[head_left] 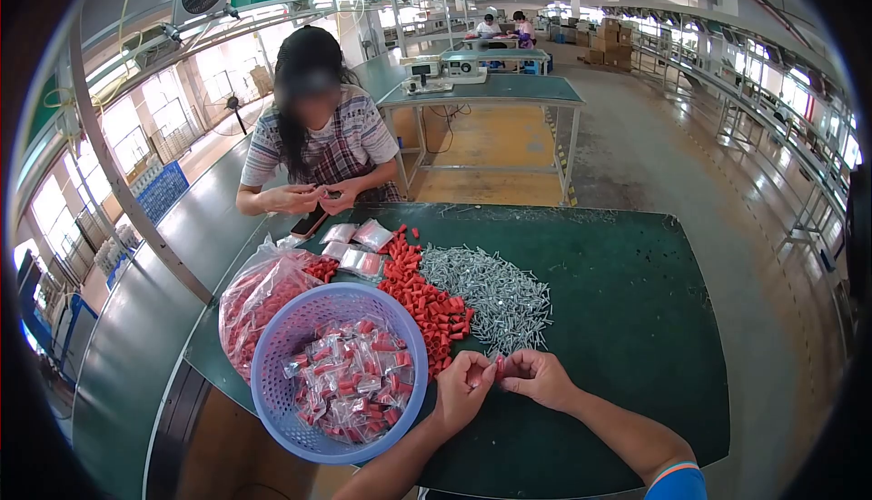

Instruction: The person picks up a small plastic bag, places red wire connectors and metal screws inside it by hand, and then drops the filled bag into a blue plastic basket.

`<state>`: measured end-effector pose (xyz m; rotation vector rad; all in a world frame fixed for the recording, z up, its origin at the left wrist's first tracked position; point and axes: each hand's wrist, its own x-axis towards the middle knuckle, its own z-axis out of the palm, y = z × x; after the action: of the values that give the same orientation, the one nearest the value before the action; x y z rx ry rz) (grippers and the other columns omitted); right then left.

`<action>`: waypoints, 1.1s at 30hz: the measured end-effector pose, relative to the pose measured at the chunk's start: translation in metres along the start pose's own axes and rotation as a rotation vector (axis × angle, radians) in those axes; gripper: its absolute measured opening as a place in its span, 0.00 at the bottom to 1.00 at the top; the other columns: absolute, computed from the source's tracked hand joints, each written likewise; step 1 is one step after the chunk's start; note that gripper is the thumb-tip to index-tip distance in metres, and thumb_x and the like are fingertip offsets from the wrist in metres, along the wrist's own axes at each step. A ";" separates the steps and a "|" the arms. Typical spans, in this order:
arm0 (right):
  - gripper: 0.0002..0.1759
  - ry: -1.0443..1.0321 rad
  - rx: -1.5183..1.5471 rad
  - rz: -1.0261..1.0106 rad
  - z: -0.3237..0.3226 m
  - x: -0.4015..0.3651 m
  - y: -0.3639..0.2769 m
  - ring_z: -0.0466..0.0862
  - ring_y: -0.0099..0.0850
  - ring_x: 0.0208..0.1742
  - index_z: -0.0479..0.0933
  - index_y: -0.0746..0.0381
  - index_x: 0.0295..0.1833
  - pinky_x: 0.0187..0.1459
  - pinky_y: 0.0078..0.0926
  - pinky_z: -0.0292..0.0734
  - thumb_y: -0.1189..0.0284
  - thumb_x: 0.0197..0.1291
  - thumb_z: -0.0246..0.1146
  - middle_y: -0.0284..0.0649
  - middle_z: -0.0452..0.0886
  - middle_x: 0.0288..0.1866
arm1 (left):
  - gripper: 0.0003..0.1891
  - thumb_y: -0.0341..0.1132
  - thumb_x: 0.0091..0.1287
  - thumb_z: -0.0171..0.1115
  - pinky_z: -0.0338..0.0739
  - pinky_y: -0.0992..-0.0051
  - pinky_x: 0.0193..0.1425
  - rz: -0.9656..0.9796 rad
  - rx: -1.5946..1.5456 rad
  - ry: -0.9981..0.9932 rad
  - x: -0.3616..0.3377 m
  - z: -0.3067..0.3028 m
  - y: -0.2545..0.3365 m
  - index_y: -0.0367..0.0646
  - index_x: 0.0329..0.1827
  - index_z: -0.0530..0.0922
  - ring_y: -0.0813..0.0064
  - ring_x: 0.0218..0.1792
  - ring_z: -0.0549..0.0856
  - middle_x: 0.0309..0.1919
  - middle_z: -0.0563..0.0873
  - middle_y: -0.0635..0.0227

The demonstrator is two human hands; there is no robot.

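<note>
now my left hand [463, 387] and right hand [538, 376] pinch one red wall plug [498, 366] above the counter [636, 318]. many filled packets [350, 377] lie in the basket [272, 341], but the loose plugs [422, 298] and screws [495, 296] suggest plenty remains.

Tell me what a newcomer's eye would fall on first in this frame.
The lavender basket at the near left edge of the green table, heaped with small clear packets, draws the eye first. Beside it run a ridge of red plastic pieces and a pile of silver screws at the table's middle. Just in front, the left hand and right hand pinch a small red piece between them, while a co-worker works opposite.
</note>
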<state>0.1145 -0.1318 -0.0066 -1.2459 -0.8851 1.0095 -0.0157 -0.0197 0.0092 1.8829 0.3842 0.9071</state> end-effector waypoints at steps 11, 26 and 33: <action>0.10 0.058 -0.039 -0.022 0.000 -0.003 -0.011 0.80 0.19 0.43 0.78 0.66 0.45 0.47 0.17 0.75 0.74 0.59 0.64 0.34 0.82 0.42 | 0.05 0.23 0.62 0.60 0.64 0.88 0.29 -0.146 -0.203 -0.088 -0.004 -0.001 -0.013 0.39 0.36 0.72 0.93 0.28 0.69 0.30 0.76 0.76; 0.09 0.096 0.153 -0.012 0.003 -0.004 -0.014 0.81 0.19 0.38 0.77 0.67 0.45 0.42 0.17 0.77 0.74 0.60 0.63 0.34 0.82 0.36 | 0.06 0.23 0.63 0.59 0.69 0.87 0.33 -0.122 -0.072 -0.196 -0.005 -0.002 -0.011 0.38 0.39 0.70 0.88 0.31 0.76 0.30 0.79 0.72; 0.06 0.102 0.073 -0.188 0.003 -0.004 -0.014 0.80 0.19 0.36 0.77 0.67 0.39 0.39 0.17 0.75 0.75 0.62 0.60 0.35 0.80 0.34 | 0.18 0.23 0.64 0.60 0.75 0.82 0.44 -0.229 -0.481 -0.314 -0.005 0.002 -0.005 0.36 0.54 0.65 0.81 0.40 0.80 0.39 0.80 0.64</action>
<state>0.1117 -0.1355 0.0073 -1.1205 -0.8610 0.8151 -0.0172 -0.0215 0.0027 1.4672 0.1644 0.4836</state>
